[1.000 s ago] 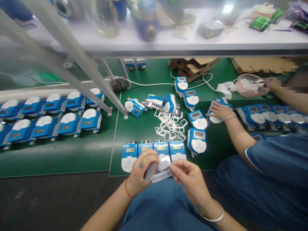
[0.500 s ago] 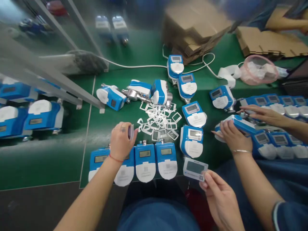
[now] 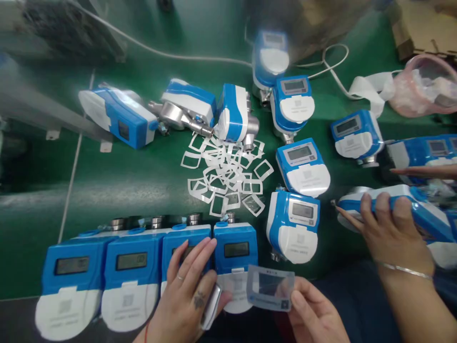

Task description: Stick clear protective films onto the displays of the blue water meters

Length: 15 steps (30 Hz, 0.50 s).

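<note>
My right hand (image 3: 312, 312) pinches one label sticker (image 3: 253, 295) by its right edge. The label has a grey border, a see-through window and a small code in one corner. It hangs before the white lower cover of a blue-and-white meter (image 3: 233, 233). My left hand (image 3: 191, 290) keeps a small stack of labels (image 3: 211, 307) between thumb and palm. Its stretched fingers lie over the neighbouring meter (image 3: 185, 233), partly covering the display. Two more meters with bare displays, one of them a meter (image 3: 132, 278), stand to the left in the same row.
White cut-out frames (image 3: 228, 176) lie scattered mid-table. Behind them are meters on their sides (image 3: 130, 114). A column of labelled meters (image 3: 302, 166) runs along the right. Beyond it, a co-worker's hand (image 3: 392, 228) grips another meter (image 3: 424, 209). A pink basket (image 3: 407, 95) and white cable (image 3: 171, 55) sit farther back.
The view has moved closer to the front row. My left hand has come down over a meter, and the label in my right hand now lies before the row's rightmost meter.
</note>
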### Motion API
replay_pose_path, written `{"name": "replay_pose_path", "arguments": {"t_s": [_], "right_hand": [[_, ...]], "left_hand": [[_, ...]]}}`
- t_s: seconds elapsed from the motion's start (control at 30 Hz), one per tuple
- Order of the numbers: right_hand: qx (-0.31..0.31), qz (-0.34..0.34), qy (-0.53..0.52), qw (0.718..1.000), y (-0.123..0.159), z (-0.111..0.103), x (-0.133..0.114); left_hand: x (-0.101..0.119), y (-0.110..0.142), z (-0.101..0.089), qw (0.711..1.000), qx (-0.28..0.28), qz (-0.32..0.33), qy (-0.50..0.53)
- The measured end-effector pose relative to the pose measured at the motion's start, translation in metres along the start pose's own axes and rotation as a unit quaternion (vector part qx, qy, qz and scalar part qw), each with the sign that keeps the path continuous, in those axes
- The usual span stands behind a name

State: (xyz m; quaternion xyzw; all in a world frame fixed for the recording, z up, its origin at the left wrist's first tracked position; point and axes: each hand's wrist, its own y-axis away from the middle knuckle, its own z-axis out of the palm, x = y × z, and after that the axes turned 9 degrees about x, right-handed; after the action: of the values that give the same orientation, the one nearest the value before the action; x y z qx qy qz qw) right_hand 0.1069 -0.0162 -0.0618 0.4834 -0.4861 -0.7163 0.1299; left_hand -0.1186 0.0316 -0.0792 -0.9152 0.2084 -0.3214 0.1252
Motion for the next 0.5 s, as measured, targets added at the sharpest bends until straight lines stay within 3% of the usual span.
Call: {"name": "replay_pose_path", "arguments": {"t_s": [0.17, 0.27, 0.33, 0.4, 0.5], "right_hand": [[-0.032, -0.035, -0.055, 0.997, -0.013, 0.069, -0.018], [-0.003, -0.117, -0.061, 0.991, -0.028, 0.097, -0.032], [0.048, -0.201, -0.054, 0.977, -0.032, 0.1, -0.041], [0.081, -0.234, -0.018, 0.969, -0.029, 0.091, -0.044], [0.073, -0.162, 0.062, 0.982, -0.017, 0.068, -0.035]], "left_hand": [[-0.002, -0.004, 0.0, 1.0, -0.019, -0.019, 0.004], [-0.001, -0.002, 0.0, 1.0, -0.023, -0.016, 0.005], [-0.002, -0.001, 0.0, 0.999, -0.031, -0.01, 0.007], [-0.003, 0.0, -0.001, 1.0, -0.029, -0.006, 0.008], [-0.004, 0.002, -0.002, 1.0, -0.006, 0.003, 0.003]]}}
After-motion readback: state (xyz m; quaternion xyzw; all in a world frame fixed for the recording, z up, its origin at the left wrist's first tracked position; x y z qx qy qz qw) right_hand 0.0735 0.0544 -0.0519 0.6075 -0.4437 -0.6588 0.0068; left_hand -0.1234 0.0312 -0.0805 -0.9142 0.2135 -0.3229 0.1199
